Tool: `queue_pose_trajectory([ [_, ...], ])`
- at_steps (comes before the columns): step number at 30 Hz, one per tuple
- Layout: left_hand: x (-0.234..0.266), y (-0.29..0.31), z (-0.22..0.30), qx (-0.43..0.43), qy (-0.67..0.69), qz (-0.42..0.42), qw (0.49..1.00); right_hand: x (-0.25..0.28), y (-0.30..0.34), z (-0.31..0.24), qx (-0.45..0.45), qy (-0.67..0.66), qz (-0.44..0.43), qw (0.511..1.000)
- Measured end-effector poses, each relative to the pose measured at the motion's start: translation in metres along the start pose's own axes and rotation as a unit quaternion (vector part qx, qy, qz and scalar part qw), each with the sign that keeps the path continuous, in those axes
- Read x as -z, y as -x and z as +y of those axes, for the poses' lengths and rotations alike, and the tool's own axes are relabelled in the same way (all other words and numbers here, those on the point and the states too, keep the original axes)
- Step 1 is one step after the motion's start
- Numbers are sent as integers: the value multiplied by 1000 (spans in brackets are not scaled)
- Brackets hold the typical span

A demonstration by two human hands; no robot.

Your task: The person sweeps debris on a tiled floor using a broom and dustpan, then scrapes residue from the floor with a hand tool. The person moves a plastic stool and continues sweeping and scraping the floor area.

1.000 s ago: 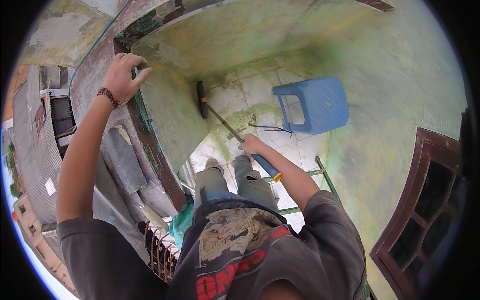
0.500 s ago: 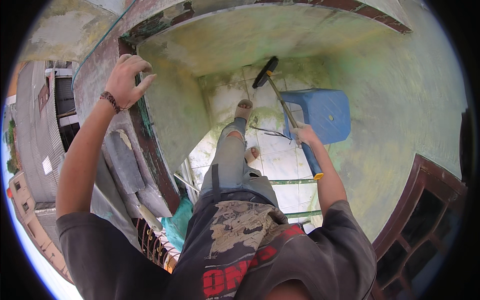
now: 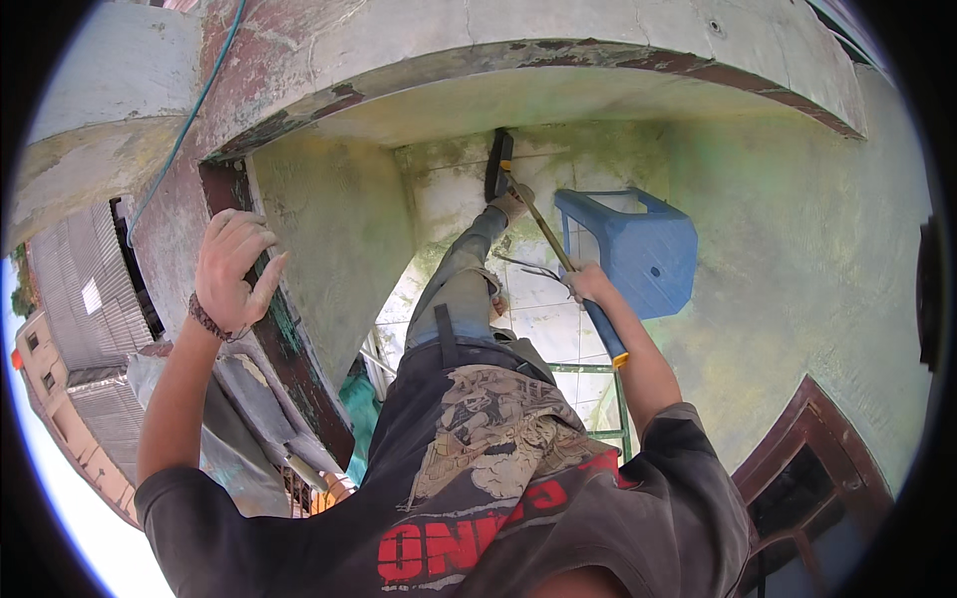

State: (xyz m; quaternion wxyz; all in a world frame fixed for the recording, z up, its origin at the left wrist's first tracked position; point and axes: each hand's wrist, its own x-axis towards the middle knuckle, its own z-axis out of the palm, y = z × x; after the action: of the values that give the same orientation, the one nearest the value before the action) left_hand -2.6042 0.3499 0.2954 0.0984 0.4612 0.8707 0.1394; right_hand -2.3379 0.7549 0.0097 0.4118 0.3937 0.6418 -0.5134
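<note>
My right hand (image 3: 588, 283) is closed around the pole of a long-handled brush (image 3: 545, 229). Its bar-shaped black head (image 3: 495, 164) lies on the pale tiled floor (image 3: 449, 194), against the far wall's base. The blue grip with a yellow end cap runs back beneath my right forearm. One sandalled foot (image 3: 511, 202) stands right beside the brush head. Raised at the left, my left hand (image 3: 234, 267) is empty, thumb apart and fingers loosely bent. It is near the dark, peeling edge (image 3: 282, 319) of a wall opening; whether it touches is unclear.
A blue plastic stool (image 3: 653, 244) stands right of the brush. Thin dark cord (image 3: 528, 267) lies on the tiles. Green metal bars (image 3: 583, 369) cross the floor nearer me. A trowel (image 3: 309, 471) rests on the left ledge, near teal cloth (image 3: 361, 409). A brown-framed window (image 3: 812, 468) is lower right.
One foot has stepped forward to the brush head. The head has swung left and stands more upright in view. My left hand has come lower in the picture, and the view has shifted.
</note>
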Motion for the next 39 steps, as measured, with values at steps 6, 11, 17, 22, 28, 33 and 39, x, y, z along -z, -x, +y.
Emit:
queue_pose_trajectory([
  [6,-1,-24,11,21,-14,-33,999,87,31,0,-28,-80,92,992],
  [11,-44,-67,40,8,-11,-59,998,80,56,-2,-12,-151,28,988],
  [17,-56,-271,151,-329,42,47,942,113,7,69,40,-86,150,984],
  [22,-49,-377,190,-459,-62,25,886,88,46,103,-89,-303,198,928],
  [28,-81,-433,211,-494,-176,-50,850,7,104,172,-117,-454,191,862],
  [33,-75,-425,218,-475,-157,-63,863,-33,155,148,-29,-405,156,900],
  [39,-72,-431,213,-497,-208,-84,838,-38,97,65,43,-375,-70,923],
])
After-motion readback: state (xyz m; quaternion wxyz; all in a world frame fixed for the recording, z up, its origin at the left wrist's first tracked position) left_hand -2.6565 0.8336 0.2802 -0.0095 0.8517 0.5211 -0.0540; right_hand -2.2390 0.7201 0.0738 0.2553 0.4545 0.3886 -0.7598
